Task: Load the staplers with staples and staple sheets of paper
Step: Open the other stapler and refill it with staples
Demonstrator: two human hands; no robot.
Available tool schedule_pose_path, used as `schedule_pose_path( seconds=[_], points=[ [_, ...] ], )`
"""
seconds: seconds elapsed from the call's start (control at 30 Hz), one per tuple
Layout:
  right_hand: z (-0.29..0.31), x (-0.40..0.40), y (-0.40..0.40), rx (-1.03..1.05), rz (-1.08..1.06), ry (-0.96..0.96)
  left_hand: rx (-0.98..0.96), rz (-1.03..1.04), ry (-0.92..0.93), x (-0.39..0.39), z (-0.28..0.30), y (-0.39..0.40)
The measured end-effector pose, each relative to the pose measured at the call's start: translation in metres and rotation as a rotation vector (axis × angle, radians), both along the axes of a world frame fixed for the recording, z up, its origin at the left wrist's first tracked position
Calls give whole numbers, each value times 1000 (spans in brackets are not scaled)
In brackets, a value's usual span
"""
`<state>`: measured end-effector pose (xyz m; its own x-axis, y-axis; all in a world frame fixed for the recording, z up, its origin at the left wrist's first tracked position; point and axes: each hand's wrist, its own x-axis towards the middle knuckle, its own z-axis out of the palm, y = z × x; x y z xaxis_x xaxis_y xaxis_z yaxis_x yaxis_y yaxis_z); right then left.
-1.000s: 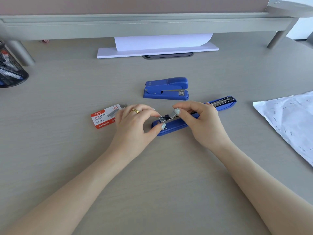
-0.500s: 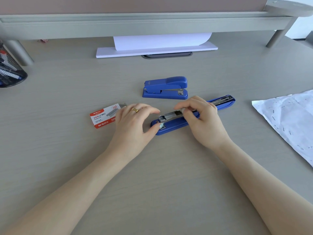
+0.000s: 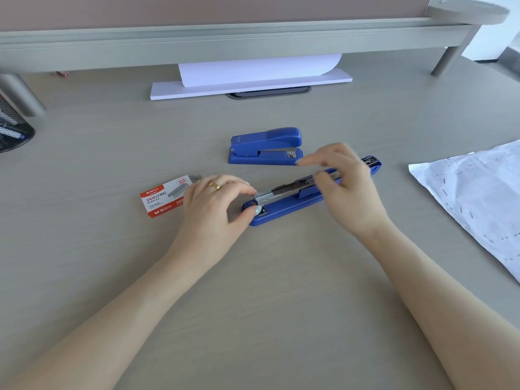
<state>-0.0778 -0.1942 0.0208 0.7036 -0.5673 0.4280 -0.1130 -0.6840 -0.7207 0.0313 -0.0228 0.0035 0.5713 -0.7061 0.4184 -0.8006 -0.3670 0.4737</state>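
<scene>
The open stapler point(image 3: 289, 205) lies flat at the centre of the frame, its lid folded back toward the right and its metal staple channel point(image 3: 284, 188) bare along the top. The left hand point(image 3: 213, 209) pinches the near-left tip — thumb on the blue base, fingertips at the channel's front end — and steadies it. The right hand point(image 3: 349, 190) hovers blurred over the middle of the channel, fingers loosely curled; I cannot tell whether it grips anything.

The main risk is a strip sitting crooked in the channel — closing the lid on it would probably jam the stapler. If the left pinch slackens, the base could skid on the smooth desk point(image 3: 253, 305). A fingertip left by the front end could be nipped when the lid swings shut.

Just above sits a second, closed stapler point(image 3: 266, 146). The staple box point(image 3: 164, 199) lies at centre left, partly behind the left hand. Stapled sheets point(image 3: 478, 198) lie at the right edge, a paper stack point(image 3: 250, 80) at upper centre.
</scene>
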Motion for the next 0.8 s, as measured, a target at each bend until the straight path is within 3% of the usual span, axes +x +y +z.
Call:
schedule_pose_path(
  seconds=[0.1,0.2,0.33,0.4,0.5,0.63,0.8],
  points=[
    [3,-9,-31,31,-266,10,3,-2,0,-1,0,0],
    [0,-19,-57,74,-486,235,-7,-12,1,-1,0,0],
    [-5,-23,-70,63,-553,550,-11,-16,-4,1,-1,-1],
    [-6,-21,-67,16,-538,591,-6,-16,-2,0,0,-1],
    [-5,-19,-65,125,-476,441,-11,-12,15,0,1,-1],
    [6,-18,-53,457,-246,-111,-10,-5,24,0,1,0],
    [15,-8,-20,261,-64,-291,-2,7,27,-1,3,-1]
  ],
)
